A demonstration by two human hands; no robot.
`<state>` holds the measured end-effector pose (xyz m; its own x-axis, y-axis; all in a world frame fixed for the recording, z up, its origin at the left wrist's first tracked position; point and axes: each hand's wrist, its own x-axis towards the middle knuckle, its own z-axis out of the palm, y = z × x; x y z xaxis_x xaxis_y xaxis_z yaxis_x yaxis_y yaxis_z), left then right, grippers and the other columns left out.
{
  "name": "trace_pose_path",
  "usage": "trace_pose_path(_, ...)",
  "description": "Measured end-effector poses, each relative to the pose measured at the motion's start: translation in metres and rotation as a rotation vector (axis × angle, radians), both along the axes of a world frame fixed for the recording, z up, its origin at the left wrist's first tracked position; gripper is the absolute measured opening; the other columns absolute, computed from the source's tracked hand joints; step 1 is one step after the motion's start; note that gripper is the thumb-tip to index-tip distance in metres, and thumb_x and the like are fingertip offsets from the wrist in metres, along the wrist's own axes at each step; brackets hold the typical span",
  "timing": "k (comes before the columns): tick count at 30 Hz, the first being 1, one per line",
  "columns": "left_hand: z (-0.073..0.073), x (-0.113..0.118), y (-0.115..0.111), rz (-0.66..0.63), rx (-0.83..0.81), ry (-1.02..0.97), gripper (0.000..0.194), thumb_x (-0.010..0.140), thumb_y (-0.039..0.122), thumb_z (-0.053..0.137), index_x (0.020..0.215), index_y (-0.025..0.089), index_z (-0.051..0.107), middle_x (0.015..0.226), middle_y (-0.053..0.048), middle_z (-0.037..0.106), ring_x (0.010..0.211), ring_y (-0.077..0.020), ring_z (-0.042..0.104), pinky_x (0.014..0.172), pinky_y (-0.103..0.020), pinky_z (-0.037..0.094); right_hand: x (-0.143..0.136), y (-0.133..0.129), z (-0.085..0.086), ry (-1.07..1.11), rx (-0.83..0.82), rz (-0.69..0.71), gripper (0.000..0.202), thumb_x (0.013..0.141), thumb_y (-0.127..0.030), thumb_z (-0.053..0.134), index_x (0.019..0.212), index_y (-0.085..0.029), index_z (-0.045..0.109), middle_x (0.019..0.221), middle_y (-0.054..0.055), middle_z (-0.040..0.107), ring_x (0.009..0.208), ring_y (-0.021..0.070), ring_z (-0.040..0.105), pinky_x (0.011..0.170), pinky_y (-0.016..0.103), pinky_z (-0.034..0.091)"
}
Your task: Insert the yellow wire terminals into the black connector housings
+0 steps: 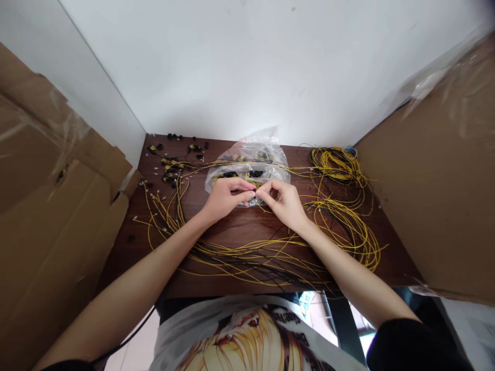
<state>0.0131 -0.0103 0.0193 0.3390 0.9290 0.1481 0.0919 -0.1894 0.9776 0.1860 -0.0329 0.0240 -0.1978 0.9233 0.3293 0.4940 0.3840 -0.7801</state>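
Observation:
Over the middle of the table, my left hand (228, 198) and my right hand (285, 202) meet fingertip to fingertip. Both are closed in a pinch around a small black connector (254, 191), mostly hidden by the fingers. A thin yellow wire seems to trail below the right fingertips. Just behind and under the hands lies a clear plastic bag (263, 139) with black and yellow connectors (255, 174) in it. Long yellow and black wires (247, 249) run across the table beneath both forearms.
Coiled yellow wires (335, 164) lie at the back right, with another loose loop nearer. Black and yellow connectors (170, 165) and tiny white pieces are scattered at the back left. Cardboard walls (436, 196) flank the dark wooden table (232, 226); a white wall stands behind.

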Motion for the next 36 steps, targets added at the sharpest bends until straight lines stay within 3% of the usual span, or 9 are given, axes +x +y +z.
trace_pose_path(18,0.0035,-0.0012,-0.0002,-0.028,0.033,-0.052,0.014,0.073,0.019,0.066,0.083,0.011,0.069,0.067,-0.003,0.068,0.053,-0.0089,0.059,0.058,-0.022,0.051,0.0039,0.0017,0.0068,0.058,0.048,0.047,0.016,0.084,-0.029,0.056,0.08,-0.016,0.065,0.075,0.002,0.067,0.065,0.0115,0.057,0.061,0.024,0.043)
trace_pose_path(25,0.0032,-0.0018,-0.0001,-0.032,0.021,-0.032,0.015,0.074,0.019,0.064,0.085,0.01,0.07,0.061,-0.002,0.066,0.053,-0.0092,0.058,0.058,-0.022,0.05,0.0056,0.002,0.007,0.002,0.114,0.051,0.007,0.08,-0.021,0.06,0.081,-0.016,0.065,0.073,0.001,0.065,0.063,0.0112,0.056,0.058,0.024,0.042)
trace_pose_path(36,0.0025,-0.002,0.0003,-0.024,0.023,-0.026,0.016,0.074,0.021,0.065,0.085,0.011,0.071,0.06,-0.002,0.066,0.053,-0.0095,0.058,0.058,-0.022,0.05,0.0071,0.0011,0.0064,-0.038,0.148,0.072,0.009,0.083,-0.023,0.057,0.081,-0.017,0.064,0.074,0.001,0.063,0.067,0.0123,0.056,0.062,0.024,0.043)
